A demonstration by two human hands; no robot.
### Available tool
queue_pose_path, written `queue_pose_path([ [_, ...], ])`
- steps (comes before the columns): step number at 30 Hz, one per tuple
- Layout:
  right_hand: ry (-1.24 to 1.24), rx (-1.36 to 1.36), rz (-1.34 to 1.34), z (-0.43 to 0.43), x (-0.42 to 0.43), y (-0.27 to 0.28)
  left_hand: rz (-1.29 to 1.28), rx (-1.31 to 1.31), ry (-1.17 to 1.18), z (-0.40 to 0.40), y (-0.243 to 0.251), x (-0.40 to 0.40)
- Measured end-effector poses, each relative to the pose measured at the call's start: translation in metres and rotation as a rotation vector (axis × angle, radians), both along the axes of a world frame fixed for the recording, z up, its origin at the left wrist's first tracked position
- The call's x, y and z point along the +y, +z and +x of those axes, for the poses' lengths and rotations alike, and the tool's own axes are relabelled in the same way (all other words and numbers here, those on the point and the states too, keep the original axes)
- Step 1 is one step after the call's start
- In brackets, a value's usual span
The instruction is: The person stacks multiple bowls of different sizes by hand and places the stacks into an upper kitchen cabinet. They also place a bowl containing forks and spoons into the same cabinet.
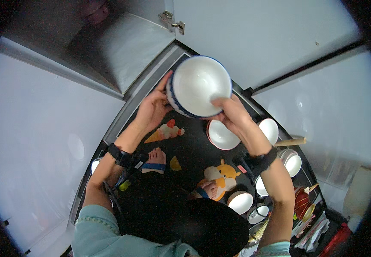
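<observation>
Between my hands I hold a white bowl point(201, 85) with a blue rim and a blue-patterned outer wall, its inside facing me. My left hand point(155, 104) has its fingers against the bowl's left wall. On the lower right, my right hand point(233, 112) pinches the rim, the blurred thumb inside and the fingers behind. Below the right hand, partly hidden by it, a red-rimmed white bowl point(223, 136) rests on a dark floor mat point(191, 147). Whether a second bowl is nested under the held one I cannot tell.
An open cabinet point(137, 48) with a metal hinge point(174, 22) lies ahead, its white door point(256, 35) beside it. At right stand several more bowls point(268, 131), a wooden handle point(291, 141) and a reddish-brown ribbed container point(301, 204). My feet point(155, 160) are on the mat.
</observation>
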State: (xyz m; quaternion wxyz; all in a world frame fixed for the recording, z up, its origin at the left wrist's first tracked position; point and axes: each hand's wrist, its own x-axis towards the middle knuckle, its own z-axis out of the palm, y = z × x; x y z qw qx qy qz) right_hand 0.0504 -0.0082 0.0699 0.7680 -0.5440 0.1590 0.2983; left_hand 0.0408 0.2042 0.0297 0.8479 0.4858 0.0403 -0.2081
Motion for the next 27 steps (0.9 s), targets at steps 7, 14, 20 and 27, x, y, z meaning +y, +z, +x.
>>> queue_pose_path([
  [7, 0.159, -0.02, 0.078, 0.083, 0.077, -0.006, -0.052, 0.004, 0.297, 0.045, -0.013, 0.056],
  [14, 0.198, -0.076, 0.149, 0.144, 0.14, -0.015, -0.161, -0.073, 0.727, 0.1, -0.019, 0.078],
  [20, 0.179, -0.114, 0.122, 0.18, 0.178, -0.027, -0.256, -0.09, 0.86, 0.138, -0.023, 0.092],
  [27, 0.405, -0.54, -0.142, 0.209, 0.194, -0.083, -0.3, -0.103, 0.929, 0.157, -0.042, 0.102],
])
